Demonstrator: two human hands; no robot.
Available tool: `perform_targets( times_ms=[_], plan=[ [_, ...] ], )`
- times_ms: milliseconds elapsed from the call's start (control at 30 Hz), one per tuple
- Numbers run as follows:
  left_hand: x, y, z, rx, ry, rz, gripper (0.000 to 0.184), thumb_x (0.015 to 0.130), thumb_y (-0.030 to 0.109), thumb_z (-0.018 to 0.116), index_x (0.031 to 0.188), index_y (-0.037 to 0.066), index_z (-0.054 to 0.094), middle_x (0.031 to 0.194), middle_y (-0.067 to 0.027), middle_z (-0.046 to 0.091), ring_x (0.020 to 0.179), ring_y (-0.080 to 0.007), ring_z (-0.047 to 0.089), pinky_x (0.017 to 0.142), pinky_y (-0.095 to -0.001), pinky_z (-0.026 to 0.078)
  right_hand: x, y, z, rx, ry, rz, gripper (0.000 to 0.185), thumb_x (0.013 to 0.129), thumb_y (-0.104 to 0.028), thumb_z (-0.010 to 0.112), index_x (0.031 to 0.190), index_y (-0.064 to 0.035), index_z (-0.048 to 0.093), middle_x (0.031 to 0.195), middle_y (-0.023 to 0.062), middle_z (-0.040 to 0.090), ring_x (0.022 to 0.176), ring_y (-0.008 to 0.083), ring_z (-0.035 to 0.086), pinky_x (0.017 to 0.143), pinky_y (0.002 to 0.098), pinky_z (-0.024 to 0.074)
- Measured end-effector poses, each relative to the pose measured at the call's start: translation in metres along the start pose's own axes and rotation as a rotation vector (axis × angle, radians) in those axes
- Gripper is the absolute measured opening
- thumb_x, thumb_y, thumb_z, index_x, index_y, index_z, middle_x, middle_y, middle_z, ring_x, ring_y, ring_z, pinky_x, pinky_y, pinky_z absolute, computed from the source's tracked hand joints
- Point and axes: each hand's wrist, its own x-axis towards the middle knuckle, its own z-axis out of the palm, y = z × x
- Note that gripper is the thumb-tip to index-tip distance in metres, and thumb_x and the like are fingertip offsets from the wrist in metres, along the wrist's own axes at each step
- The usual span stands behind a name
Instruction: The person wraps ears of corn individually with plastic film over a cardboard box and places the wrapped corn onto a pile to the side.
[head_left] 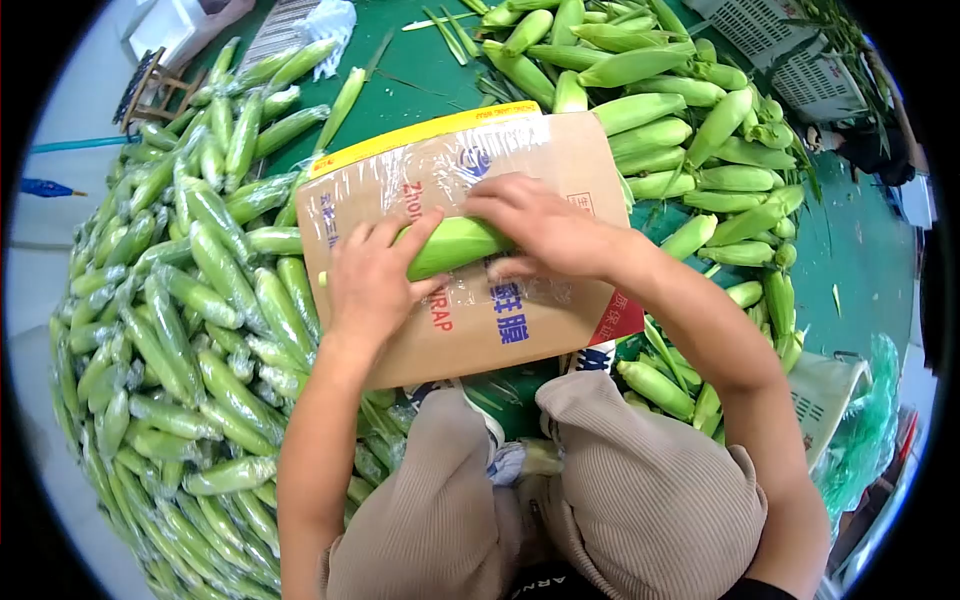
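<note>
A green ear of corn in its husk (457,247) lies across the cardboard box (400,345), on top of clear plastic film. My left hand (378,270) is wrapped round its left end. At its right end, my right hand (545,228) rests with curved fingers over the tip. The box has blue and red print and a yellow strip (440,137) along its far edge. It sits just beyond my knees.
Film-wrapped corn (180,330) is heaped along the left side. Unwrapped corn (650,130) is piled at the far right and down the right side. White crates (790,60) stand at the back right, another crate (825,400) at the lower right beside green plastic (870,430).
</note>
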Motion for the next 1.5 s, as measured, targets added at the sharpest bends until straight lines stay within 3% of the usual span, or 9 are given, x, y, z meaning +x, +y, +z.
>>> perform_targets(
  times_ms=[67,300,467,800,933,1133,1267,1367,1500],
  plan=[
    [-0.008,-0.006,-0.026,0.037,-0.041,-0.015,0.078,0.071,0.034,0.092,0.143,0.030,0.064,0.126,-0.0054,0.068,0.109,-0.0306,0.064,0.096,-0.0430,0.053,-0.032,-0.010,0.001,0.209,0.351,-0.066,0.078,0.085,-0.037,0.083,0.153,-0.0197,0.051,0.130,0.0112,0.060,0.125,0.0341,0.056,0.108,0.0478,0.0438],
    [0.010,0.005,0.007,-0.095,0.008,0.035,0.077,0.070,0.032,0.093,0.142,0.028,0.065,0.122,-0.0057,0.068,0.108,-0.0302,0.063,0.096,-0.0432,0.054,-0.091,0.015,0.006,-0.419,-0.005,0.039,0.029,0.094,-0.027,0.071,0.122,-0.0197,0.070,0.099,0.0074,0.062,0.098,0.0279,0.062,0.086,0.0375,0.0481],
    [0.007,0.007,0.000,-0.116,-0.042,0.078,0.075,0.071,0.033,0.092,0.141,0.026,0.065,0.119,-0.0057,0.068,0.108,-0.0305,0.063,0.097,-0.0437,0.052,-0.111,-0.001,0.007,0.102,0.533,-0.049,0.031,0.090,0.002,0.066,0.121,-0.0055,0.066,0.119,0.0152,0.072,0.103,0.0345,0.070,0.089,0.0448,0.0569],
    [-0.062,-0.043,0.054,-0.367,0.728,0.002,0.085,0.062,0.059,0.091,0.132,0.019,0.069,0.113,-0.0059,0.061,0.104,-0.0319,0.057,0.092,-0.0470,0.046,0.006,-0.012,0.029,-0.290,0.188,0.109,0.070,0.073,-0.032,0.088,0.130,-0.0042,0.058,0.110,0.0126,0.061,0.107,0.0344,0.060,0.093,0.0455,0.0504],
    [-0.081,-0.039,0.045,-0.130,0.212,-0.217,0.040,0.082,0.037,0.086,0.113,0.016,0.075,0.100,-0.0048,0.063,0.095,-0.0292,0.059,0.082,-0.0469,0.046,-0.012,-0.016,0.041,-0.156,0.278,0.148,0.074,0.071,-0.028,0.092,0.132,-0.0032,0.058,0.110,0.0156,0.061,0.107,0.0375,0.060,0.093,0.0463,0.0501],
    [-0.095,-0.040,0.077,-0.197,0.590,-0.380,0.010,0.098,0.011,0.069,0.107,0.007,0.070,0.094,-0.0110,0.066,0.079,-0.0322,0.062,0.075,-0.0410,0.050,-0.025,-0.029,-0.004,-0.339,0.113,0.249,0.069,0.072,-0.033,0.091,0.128,-0.0070,0.059,0.101,0.0134,0.062,0.097,0.0364,0.062,0.087,0.0478,0.0521],
    [-0.124,0.001,0.086,-0.858,0.802,-0.553,0.014,0.109,0.008,0.053,0.119,-0.001,0.059,0.113,-0.0203,0.067,0.103,-0.0347,0.067,0.094,-0.0397,0.052,-0.038,-0.021,0.001,-0.222,-0.130,-0.007,0.064,0.075,-0.035,0.089,0.123,-0.0065,0.058,0.103,0.0149,0.062,0.099,0.0382,0.063,0.087,0.0467,0.0534],
    [-0.109,0.027,0.081,-0.518,0.656,-0.032,0.016,0.104,0.015,0.062,0.111,0.001,0.060,0.110,-0.0172,0.066,0.100,-0.0387,0.064,0.093,-0.0491,0.051,-0.043,-0.042,0.000,-0.102,-0.251,0.012,0.065,0.079,-0.041,0.085,0.125,-0.0063,0.057,0.105,0.0155,0.063,0.100,0.0394,0.064,0.088,0.0474,0.0540],
    [-0.056,0.030,0.043,-0.148,0.286,-0.063,0.043,0.100,0.040,0.065,0.118,0.002,0.064,0.124,-0.0194,0.065,0.123,-0.0402,0.057,0.104,-0.0545,0.043,-0.022,-0.029,-0.009,-0.402,-0.021,-0.036,0.069,0.078,-0.059,0.080,0.120,-0.0060,0.063,0.109,0.0143,0.062,0.105,0.0357,0.061,0.095,0.0441,0.0485]
  ],
)
